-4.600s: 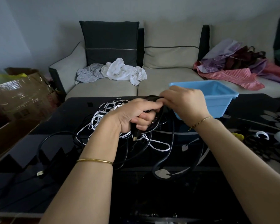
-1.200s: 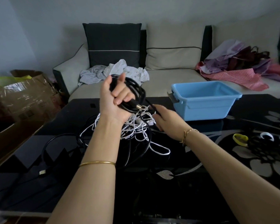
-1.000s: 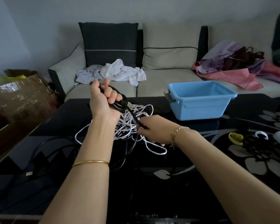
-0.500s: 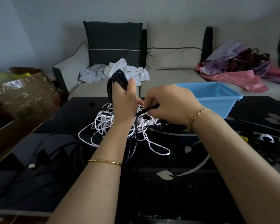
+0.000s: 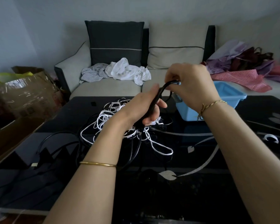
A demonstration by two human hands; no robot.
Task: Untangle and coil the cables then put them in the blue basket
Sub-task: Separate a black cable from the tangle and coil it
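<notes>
Black cable: part-coiled bundle held up above the tabletop, its loose tails hanging into the tangle below. Left hand is clamped round the bundle. Right hand pinches the top loop, in front of the blue basket. White cable lies heaped on the tabletop under both hands, with black strands running through it.

My read: winding step, partway. To do it well I would hold the left grip firm, lay each turn the same size, and draw slack slowly so the white cable does not lift with it. Snag risk where the tails cross.
</notes>
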